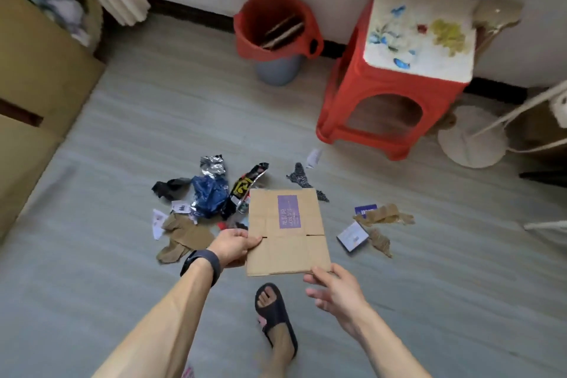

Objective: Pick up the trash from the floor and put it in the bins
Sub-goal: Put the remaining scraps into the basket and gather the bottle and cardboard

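Logged left hand (234,244) extended forward from lower left, forearm bare, black wristband (202,264) at wrist; thumb on top and fingers curled under left edge of flattened cardboard box (287,233), clamped on it about midway along. Box held roughly level above floor (122,132), out in front of a foot in a black sandal (276,316). Logged right hand (334,288) extended from lower right, fingers loosely spread and holding nothing; one fingertip at near right corner of box, contact or not cannot tell. Purple label (289,212) on box top face, pale print on it too blurred to read. Beyond and left of box, on floor: crumpled blue plastic bag (210,195), silver foil wrapper (212,164), black-and-yellow snack wrapper (248,182) with lettering not legible, torn brown paper (184,236). Right of box: more brown scraps (383,215), small blue card (365,209) with white text unreadable, white-faced card (352,236). Against far wall: red bin (245,43) seated on grey bin (277,72), cardboard pieces inside red one; red plastic stool (383,101) with floral cushion (420,31) just to the right
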A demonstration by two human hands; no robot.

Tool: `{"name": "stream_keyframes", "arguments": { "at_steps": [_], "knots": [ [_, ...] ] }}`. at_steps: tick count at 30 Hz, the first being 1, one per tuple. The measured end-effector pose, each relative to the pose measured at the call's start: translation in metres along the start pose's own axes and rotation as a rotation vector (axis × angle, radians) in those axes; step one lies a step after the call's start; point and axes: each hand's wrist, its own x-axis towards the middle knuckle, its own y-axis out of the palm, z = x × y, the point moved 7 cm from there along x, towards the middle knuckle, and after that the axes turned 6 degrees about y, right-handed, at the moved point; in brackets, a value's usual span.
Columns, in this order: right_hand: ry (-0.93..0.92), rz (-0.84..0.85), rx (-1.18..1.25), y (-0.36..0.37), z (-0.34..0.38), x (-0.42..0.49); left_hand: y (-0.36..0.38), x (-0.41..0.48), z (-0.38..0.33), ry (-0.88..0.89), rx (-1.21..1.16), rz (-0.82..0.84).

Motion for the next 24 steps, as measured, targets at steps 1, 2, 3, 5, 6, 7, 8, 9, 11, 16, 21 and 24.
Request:
{"name": "stream_keyframes", "arguments": {
  "at_steps": [1,2,3,5,6,7,8,9,11,16,21,24],
  "knots": [
    [-0.036,-0.010,-0.027,0.022,0.020,0.006,-0.023,0.004,-0.001,0.003,-0.029,-0.022],
    [-0.070,-0.034,-0.043,0.038,0.037,0.009,-0.040,0.005,-0.003,0.010,-0.045,-0.028],
    [-0.103,-0.065,-0.068,0.051,0.054,0.011,-0.051,0.009,-0.004,0.015,-0.045,-0.031],
    [-0.154,-0.101,-0.106,0.075,0.085,0.014,-0.068,0.014,-0.008,0.030,-0.046,-0.028],
    [-0.187,-0.114,-0.128,0.087,0.103,0.013,-0.076,0.015,-0.014,0.048,-0.029,-0.020],
    [-0.223,-0.137,-0.159,0.097,0.122,0.014,-0.084,0.016,-0.020,0.071,0.006,-0.018],
    [-0.268,-0.158,-0.217,0.110,0.149,0.015,-0.094,0.021,-0.028,0.097,0.028,-0.026],
    [-0.310,-0.180,-0.264,0.118,0.174,0.016,-0.103,0.024,-0.035,0.126,0.050,-0.049],
    [-0.415,-0.244,-0.305,0.131,0.231,0.021,-0.123,0.029,-0.049,0.181,0.069,-0.126],
    [-0.592,-0.376,-0.337,0.150,0.374,0.039,-0.154,0.034,-0.069,0.193,0.004,-0.227],
    [-0.626,-0.281,-0.137,0.184,0.497,0.058,-0.179,0.044,-0.107,0.174,0.006,-0.279],
    [-0.592,-0.241,-0.081,0.199,0.535,0.068,-0.185,0.058,-0.140,0.192,-0.015,-0.311]
  ]
}}
